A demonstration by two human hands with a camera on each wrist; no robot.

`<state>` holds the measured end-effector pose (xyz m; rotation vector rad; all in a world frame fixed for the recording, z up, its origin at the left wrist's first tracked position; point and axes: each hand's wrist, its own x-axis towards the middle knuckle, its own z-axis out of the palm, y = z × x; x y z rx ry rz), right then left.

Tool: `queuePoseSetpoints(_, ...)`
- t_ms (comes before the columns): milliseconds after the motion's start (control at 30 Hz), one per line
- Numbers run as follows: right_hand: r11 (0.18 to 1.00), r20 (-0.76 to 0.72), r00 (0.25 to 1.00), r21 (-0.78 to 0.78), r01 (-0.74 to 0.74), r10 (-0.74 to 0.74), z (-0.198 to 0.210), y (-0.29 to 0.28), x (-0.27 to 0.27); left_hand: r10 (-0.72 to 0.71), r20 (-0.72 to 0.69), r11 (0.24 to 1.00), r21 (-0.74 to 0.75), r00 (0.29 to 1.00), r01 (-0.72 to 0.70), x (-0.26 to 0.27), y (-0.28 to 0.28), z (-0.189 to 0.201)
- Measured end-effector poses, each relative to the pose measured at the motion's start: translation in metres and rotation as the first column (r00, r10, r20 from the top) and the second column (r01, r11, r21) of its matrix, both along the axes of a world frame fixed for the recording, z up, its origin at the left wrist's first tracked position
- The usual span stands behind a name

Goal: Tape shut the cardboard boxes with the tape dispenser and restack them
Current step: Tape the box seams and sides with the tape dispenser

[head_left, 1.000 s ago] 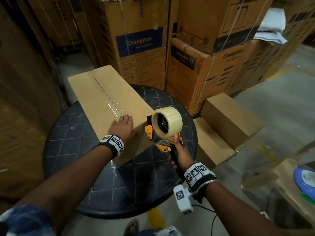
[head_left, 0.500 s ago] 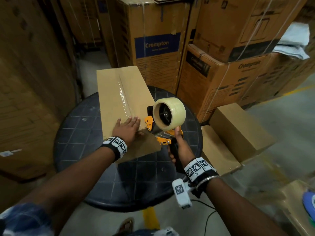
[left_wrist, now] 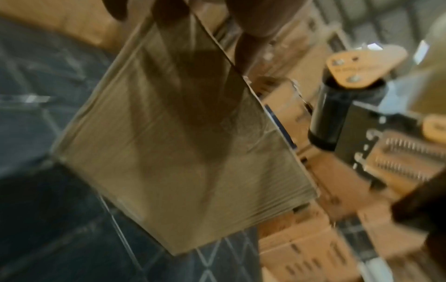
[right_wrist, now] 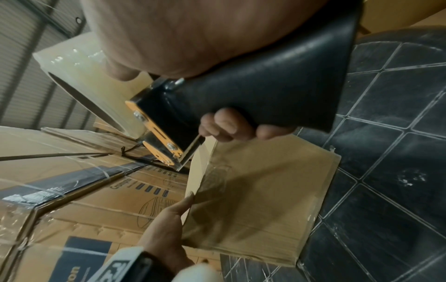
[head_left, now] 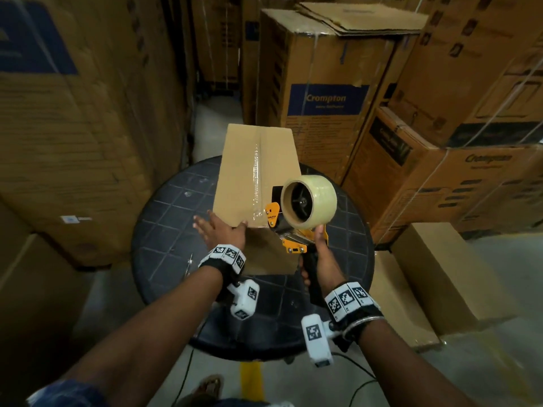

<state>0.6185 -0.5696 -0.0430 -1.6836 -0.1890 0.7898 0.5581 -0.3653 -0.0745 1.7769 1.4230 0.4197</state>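
A plain cardboard box [head_left: 252, 171] lies on the round black table [head_left: 164, 230], its long axis pointing away from me, with clear tape along its top seam. My left hand [head_left: 220, 233] rests at the box's near top edge toward the left corner, fingers straight and spread. The right wrist view shows that left hand [right_wrist: 166, 234] flat against the box [right_wrist: 260, 200] end. My right hand [head_left: 318, 257] grips the black handle of the orange tape dispenser [head_left: 305, 201], which hovers over the box's near right corner. The left wrist view shows the box end [left_wrist: 169, 152] and the dispenser [left_wrist: 350, 114] beside it.
Tall printed cartons [head_left: 323, 98] are stacked close behind and right of the table, with more large cartons [head_left: 73, 142] on the left. Plain boxes [head_left: 440, 274] lie on the floor at the right. A yellow floor line [head_left: 249, 374] runs under the table.
The box has turned on the table from slanting left to pointing straight away. My left hand has slid along its near edge toward the left corner. The dispenser stays held near the box's right corner.
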Motion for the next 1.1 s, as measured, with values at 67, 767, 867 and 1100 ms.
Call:
queuePoseSetpoints(67, 1.000, 0.002, 1.000, -0.002, -0.016, 0.016, 0.002, 0.003, 0.000, 0.184, 0.108, 0.952, -0.267, 0.977, -0.150, -0.002, -0.001, 0.005)
queuePoseSetpoints(767, 0.937, 0.044, 0.951, -0.190, -0.294, 0.307, 0.046, 0.091, 0.033, 0.072, 0.275, 0.917, -0.396, 0.959, 0.045, -0.023, 0.102, -0.009)
queuePoseSetpoints(867, 0.920, 0.036, 0.942, -0.229, -0.318, 0.335, 0.044, 0.110, 0.029, 0.019, 0.310, 0.909, -0.402, 0.950, 0.113, -0.024, 0.122, -0.013)
queuePoseSetpoints(1100, 0.912, -0.037, 0.932, -0.195, -0.360, 0.360, 0.035, 0.140, 0.023, -0.030, 0.346, 0.883, -0.431, 0.938, 0.188, -0.027, 0.155, -0.019)
